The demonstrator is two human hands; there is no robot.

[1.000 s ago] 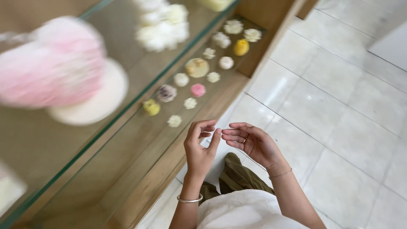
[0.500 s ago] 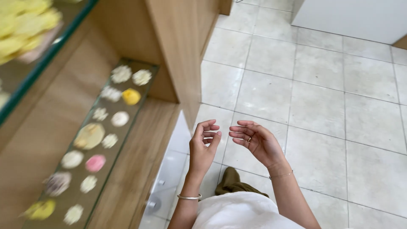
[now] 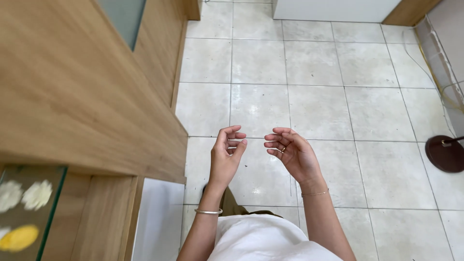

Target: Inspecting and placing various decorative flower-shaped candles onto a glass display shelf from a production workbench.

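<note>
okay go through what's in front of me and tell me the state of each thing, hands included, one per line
left hand: raised, fingers curled, holding nothing
right hand: raised, fingers curled, holding nothing, apart from the left
silver bangle: on the left wrist
thin chain bracelet: on the right wrist
wooden cabinet: standing at the left
glass shelf: carrying white and yellow flower-shaped pieces
round dark base: flat on the floor tiles

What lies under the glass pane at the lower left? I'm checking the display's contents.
Under the glass pane, two white flower-like pieces and one yellow piece show; the wooden counter covers the rest.
</note>
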